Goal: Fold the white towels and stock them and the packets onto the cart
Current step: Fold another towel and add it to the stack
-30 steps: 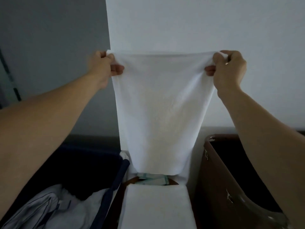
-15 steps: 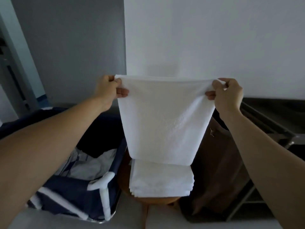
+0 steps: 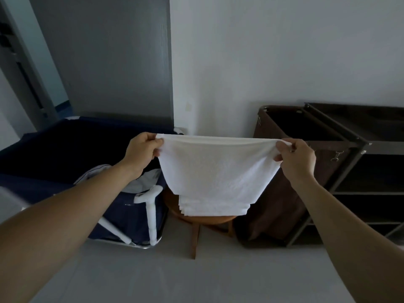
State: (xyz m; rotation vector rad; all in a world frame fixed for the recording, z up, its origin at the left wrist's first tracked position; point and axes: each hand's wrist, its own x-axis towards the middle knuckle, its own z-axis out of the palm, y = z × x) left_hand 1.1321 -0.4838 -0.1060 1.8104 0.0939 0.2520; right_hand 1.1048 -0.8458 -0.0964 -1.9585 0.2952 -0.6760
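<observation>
A white towel (image 3: 218,169) hangs folded over, stretched between my two hands. My left hand (image 3: 143,153) pinches its top left corner and my right hand (image 3: 296,158) pinches its top right corner. The towel's lower edge hangs right over a stack of folded white towels (image 3: 213,208), which lies on a round wooden stool (image 3: 205,219). The dark metal cart (image 3: 358,145) stands at the right against the wall. No packets show in this view.
A navy laundry hamper (image 3: 65,154) with white tube legs stands left of the stool, with crumpled linen (image 3: 142,182) inside. A brown fabric bag (image 3: 284,193) hangs on the cart's left end. Grey floor lies in front, a white wall behind.
My hands have lowered the towel from chest height down to the stack on the stool. The view has pulled back, so the stool, the floor and the cart now show.
</observation>
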